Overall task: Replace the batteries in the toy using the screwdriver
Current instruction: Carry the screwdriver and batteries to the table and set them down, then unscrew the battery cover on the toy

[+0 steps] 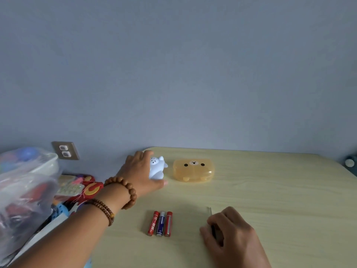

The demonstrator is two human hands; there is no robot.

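Left hand (139,171) grips smooth white toy (157,168) | right hand (229,231) grips thin screwdriver (210,211) | three cylindrical batteries (160,223)

The toy (157,168) is white with tiny dark face dots. The case (193,172) is translucent amber, printed with a bear face: black eyes and a dark nose on a pale patch. Of the batteries (160,223), two are red and one blue and white. The counter (270,190) is pale yellow wood grain, the wall (193,74) grey-blue. The bead bracelets (125,190) are brown. The screwdriver (213,229) looks dark, though it is blurred.
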